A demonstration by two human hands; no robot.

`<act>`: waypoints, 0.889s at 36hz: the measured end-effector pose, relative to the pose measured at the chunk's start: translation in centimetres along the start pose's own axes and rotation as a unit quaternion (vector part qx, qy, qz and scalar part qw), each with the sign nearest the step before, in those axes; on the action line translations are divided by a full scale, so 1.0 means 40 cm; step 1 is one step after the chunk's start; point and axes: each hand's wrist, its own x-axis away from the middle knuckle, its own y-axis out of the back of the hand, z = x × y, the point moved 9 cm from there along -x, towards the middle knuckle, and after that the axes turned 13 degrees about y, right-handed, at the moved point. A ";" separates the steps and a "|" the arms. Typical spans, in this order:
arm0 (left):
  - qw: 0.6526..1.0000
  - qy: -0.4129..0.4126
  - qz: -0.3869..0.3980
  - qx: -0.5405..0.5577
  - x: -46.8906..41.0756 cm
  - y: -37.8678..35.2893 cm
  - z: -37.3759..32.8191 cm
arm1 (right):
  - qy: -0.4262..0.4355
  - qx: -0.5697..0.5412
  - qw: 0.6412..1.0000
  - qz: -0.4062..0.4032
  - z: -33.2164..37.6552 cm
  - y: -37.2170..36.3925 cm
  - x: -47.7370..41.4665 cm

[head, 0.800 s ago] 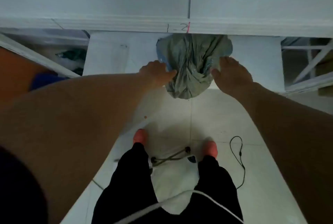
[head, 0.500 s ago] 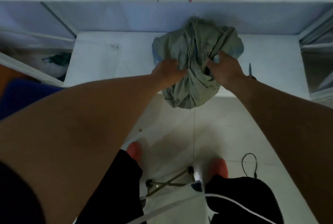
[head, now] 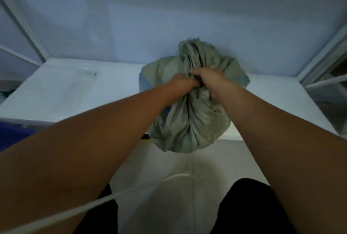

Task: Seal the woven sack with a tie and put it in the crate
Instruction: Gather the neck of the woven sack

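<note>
Over the smooth white shelf (head: 62, 92), my left hand (head: 183, 85) curls tight around the bunched neck of the dull green woven sack (head: 191, 126). It presses against my right hand (head: 209, 79), which grips the same crumpled gather. The sack's rounded, creased belly sits at the shelf's near edge, bulging over the pale floor tiles (head: 169, 168); my fingertips are buried in folds, and its frayed mouth fans up beyond them.
</note>
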 end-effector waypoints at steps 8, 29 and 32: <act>0.978 -0.098 0.077 0.166 0.240 0.002 -0.045 | 0.113 -0.094 0.989 -0.004 0.165 0.066 0.199; 0.959 -0.100 0.001 0.266 0.107 0.051 -0.034 | 0.128 -0.220 0.967 -0.004 0.082 0.003 0.169; 0.956 -0.209 -0.096 0.184 0.120 0.107 -0.094 | 0.158 -0.175 0.972 0.001 0.108 -0.027 0.136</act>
